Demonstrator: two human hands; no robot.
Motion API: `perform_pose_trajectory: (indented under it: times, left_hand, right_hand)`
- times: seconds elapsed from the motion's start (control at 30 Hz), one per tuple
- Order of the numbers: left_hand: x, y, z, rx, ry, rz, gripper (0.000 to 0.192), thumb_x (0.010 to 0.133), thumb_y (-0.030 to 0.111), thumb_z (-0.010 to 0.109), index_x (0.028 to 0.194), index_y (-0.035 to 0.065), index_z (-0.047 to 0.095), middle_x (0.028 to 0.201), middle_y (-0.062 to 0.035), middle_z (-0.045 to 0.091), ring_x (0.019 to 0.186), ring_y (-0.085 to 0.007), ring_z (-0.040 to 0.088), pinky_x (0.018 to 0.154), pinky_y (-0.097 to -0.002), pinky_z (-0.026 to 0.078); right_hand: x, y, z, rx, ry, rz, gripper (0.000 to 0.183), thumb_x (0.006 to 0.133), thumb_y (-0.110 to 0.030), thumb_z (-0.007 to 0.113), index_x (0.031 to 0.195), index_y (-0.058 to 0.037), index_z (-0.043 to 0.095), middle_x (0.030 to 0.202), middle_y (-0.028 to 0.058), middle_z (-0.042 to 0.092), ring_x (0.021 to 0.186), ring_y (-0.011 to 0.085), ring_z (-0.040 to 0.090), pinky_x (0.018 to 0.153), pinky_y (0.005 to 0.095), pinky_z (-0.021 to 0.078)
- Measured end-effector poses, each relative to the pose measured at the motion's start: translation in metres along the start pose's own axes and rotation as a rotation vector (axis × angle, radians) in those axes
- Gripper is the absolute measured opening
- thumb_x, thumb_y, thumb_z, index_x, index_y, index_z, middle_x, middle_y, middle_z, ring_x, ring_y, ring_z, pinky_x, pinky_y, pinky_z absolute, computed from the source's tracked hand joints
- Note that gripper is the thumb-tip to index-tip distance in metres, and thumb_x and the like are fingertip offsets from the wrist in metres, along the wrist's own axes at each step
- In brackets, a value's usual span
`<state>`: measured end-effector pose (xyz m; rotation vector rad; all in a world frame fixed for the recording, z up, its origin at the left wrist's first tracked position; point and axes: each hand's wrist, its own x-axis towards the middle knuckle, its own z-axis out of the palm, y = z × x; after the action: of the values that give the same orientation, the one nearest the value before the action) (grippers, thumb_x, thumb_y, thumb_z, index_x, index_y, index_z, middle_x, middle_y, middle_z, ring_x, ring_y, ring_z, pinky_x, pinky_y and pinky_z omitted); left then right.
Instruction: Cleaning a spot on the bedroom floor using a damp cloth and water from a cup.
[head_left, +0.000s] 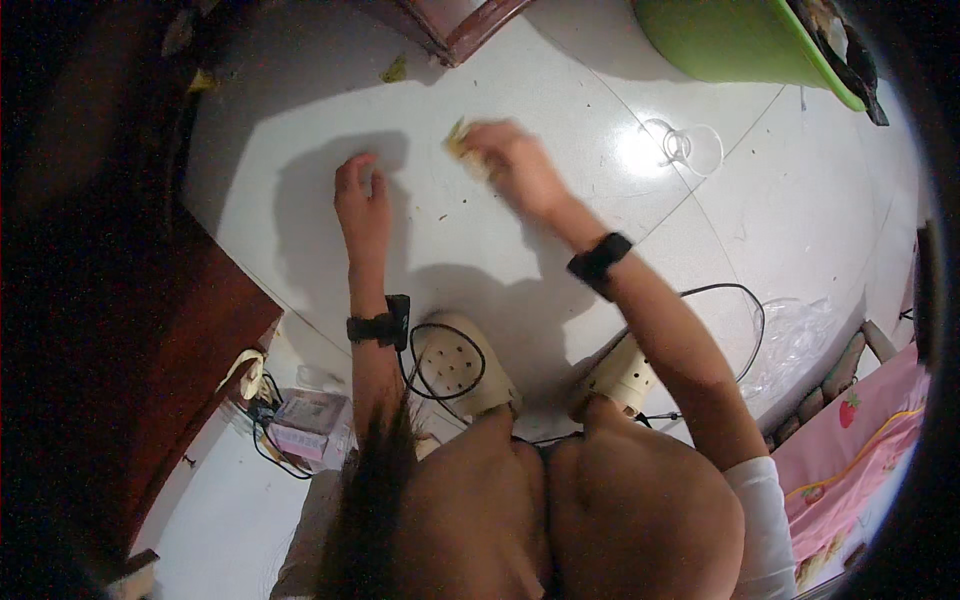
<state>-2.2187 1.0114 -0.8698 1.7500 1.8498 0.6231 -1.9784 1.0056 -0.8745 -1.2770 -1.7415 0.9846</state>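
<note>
My right hand (514, 165) is closed round a crumpled, yellowish piece of material (466, 150), blurred, just above the white tiled floor (480, 240); whether it is paper, peel or a leaf I cannot tell. To its left, my left hand (363, 184) hovers over the floor with its fingers bent and apart, holding nothing. Both wrists wear black straps with cables. Small dark crumbs (443, 217) lie on the floor between and below my hands. A yellow-green scrap (394, 69) lies farther off, near a dark red wooden corner (450, 56).
A clear plastic cup (703, 150) lies at the right, below a green tub (735, 45). Clear plastic film (787, 337) and pink strawberry-print cloth (840, 442) are farther right. Dark red furniture (202, 360) and a small box (307, 424) stand left. Cables loop by my cream clogs (457, 360).
</note>
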Motion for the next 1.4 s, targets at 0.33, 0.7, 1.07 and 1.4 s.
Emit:
perform_pose_trajectory:
  times: [0.33,0.7,1.07,1.4]
  left_hand:
    - [0.008,0.014,-0.013,-0.045,-0.006,0.005,0.027,0.09,0.006,0.057,0.117,0.0054,0.057,0.119,-0.0104,0.057,0.104,-0.0235,0.058,0.089,-0.0357,0.049]
    - [0.005,0.025,-0.02,-0.035,0.002,0.028,0.026,0.09,0.004,0.054,0.116,0.0063,0.059,0.119,-0.009,0.059,0.106,-0.0222,0.057,0.091,-0.0343,0.046]
    - [0.005,0.022,-0.021,-0.039,0.053,0.007,0.017,0.09,0.004,0.053,0.105,0.0044,0.061,0.108,-0.0082,0.065,0.1,-0.0239,0.06,0.086,-0.0358,0.047]
    - [0.006,0.041,-0.007,-0.054,0.035,0.107,0.013,0.092,0.007,0.055,0.103,0.0061,0.062,0.108,-0.0061,0.065,0.097,-0.0217,0.06,0.084,-0.0339,0.047]
  right_hand:
    - [-0.007,-0.02,0.073,-0.031,-0.135,-0.169,0.024,0.078,0.0,0.054,0.097,-0.0061,0.066,0.111,0.0131,0.059,0.1,0.0339,0.055,0.089,0.038,0.0489]
    - [-0.038,-0.033,0.111,-0.475,-0.14,-0.424,0.042,0.083,-0.017,0.051,0.123,-0.0038,0.057,0.132,0.0099,0.053,0.128,0.027,0.043,0.107,0.0349,0.0367]
    - [-0.074,-0.016,0.019,-0.74,-0.208,-0.211,0.047,0.084,-0.014,0.054,0.131,-0.0118,0.053,0.14,0.007,0.048,0.133,0.0217,0.04,0.116,0.0448,0.0231]
    - [-0.153,-0.025,-0.075,-0.656,-0.132,0.139,0.047,0.093,-0.018,0.05,0.139,-0.0102,0.044,0.145,0.0102,0.042,0.136,0.0276,0.036,0.116,0.0422,0.0237]
